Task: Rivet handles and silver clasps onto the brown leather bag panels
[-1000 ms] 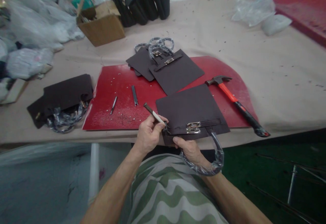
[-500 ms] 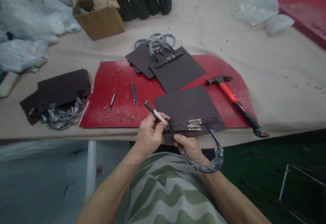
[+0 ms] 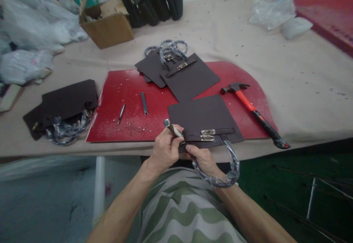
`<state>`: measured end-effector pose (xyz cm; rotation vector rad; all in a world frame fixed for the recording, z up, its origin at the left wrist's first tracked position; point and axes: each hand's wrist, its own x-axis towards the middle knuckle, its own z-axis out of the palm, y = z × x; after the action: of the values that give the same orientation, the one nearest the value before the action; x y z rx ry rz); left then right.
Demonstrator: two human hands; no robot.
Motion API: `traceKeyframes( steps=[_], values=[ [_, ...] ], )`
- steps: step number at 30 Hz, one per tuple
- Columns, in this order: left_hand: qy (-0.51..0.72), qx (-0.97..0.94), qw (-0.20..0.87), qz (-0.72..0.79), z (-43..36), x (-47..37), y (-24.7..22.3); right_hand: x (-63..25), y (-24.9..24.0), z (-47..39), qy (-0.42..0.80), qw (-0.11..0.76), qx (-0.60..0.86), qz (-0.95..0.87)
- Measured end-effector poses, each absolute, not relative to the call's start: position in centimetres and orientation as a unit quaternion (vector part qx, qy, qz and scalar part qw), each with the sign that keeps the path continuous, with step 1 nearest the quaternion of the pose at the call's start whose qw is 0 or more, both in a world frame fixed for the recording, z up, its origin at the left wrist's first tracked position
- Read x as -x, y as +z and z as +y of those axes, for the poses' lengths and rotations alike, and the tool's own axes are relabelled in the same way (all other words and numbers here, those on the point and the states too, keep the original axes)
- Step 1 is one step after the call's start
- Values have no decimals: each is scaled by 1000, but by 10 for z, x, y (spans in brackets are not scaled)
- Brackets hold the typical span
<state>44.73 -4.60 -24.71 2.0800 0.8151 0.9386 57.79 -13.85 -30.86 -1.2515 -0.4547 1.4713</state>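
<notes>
As the tabletop [image 3: 309, 114] bears a red board [image 3: 124, 84] under a dark brown handbag panel [image 3: 201, 114], its plastic-wrapped handle [image 3: 234, 164] attached at right, the right hand [image 3: 204, 159] pinches the near edge and the left hand [image 3: 164, 148], beyond fitted gold clasps [image 3: 207, 138], grips a metal-headed tool [image 3: 173, 129] at the seemingly unfinished left corner.

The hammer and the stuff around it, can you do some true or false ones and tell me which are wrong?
1. The hammer lies partly on the red board. True.
2. The hammer is in somebody's grip. False: nobody holds it; the left hand has a small tool in its grip.
3. The right hand touches a dark brown panel. True.
4. All boxes here are shut. False: the cardboard box is open.
5. The hammer's handle is orange and black. True.
</notes>
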Motion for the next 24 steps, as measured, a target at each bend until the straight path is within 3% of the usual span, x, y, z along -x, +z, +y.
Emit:
traceKeyframes(
  steps=[6,11,24],
  values=[
    [357,-811,346,309,-31,-457,-247,-586,-283,-125,563,527,581,-260],
    [343,-823,327,314,-13,-466,-251,-592,-270,-108,608,540,534,-230],
    [369,-864,235,248,-23,-469,-291,-604,-288,-131,658,521,533,-106]
  ],
)
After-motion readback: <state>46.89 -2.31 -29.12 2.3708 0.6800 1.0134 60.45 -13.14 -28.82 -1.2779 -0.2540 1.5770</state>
